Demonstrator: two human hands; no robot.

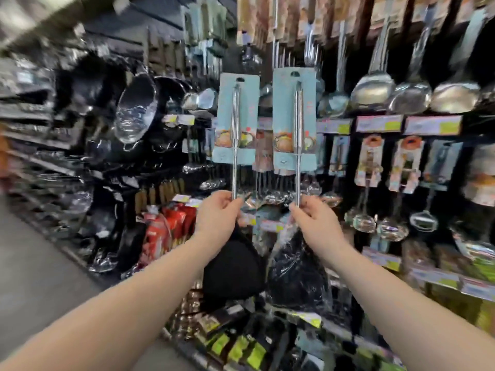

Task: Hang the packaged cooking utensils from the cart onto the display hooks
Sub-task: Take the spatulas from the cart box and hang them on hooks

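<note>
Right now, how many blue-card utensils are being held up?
2. The left utensil is gripped by the left hand, the right utensil by the right hand, both upright side by side. Others like them may hang in the blurry display behind.

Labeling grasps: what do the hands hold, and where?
Left hand: left utensil; right hand: right utensil. Both pinch the metal shaft just above the black head.

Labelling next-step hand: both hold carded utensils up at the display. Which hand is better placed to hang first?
Right, slightly: the right hand holds the right utensil higher than the left hand holds the left utensil. Hooks too blurred to place.
</note>
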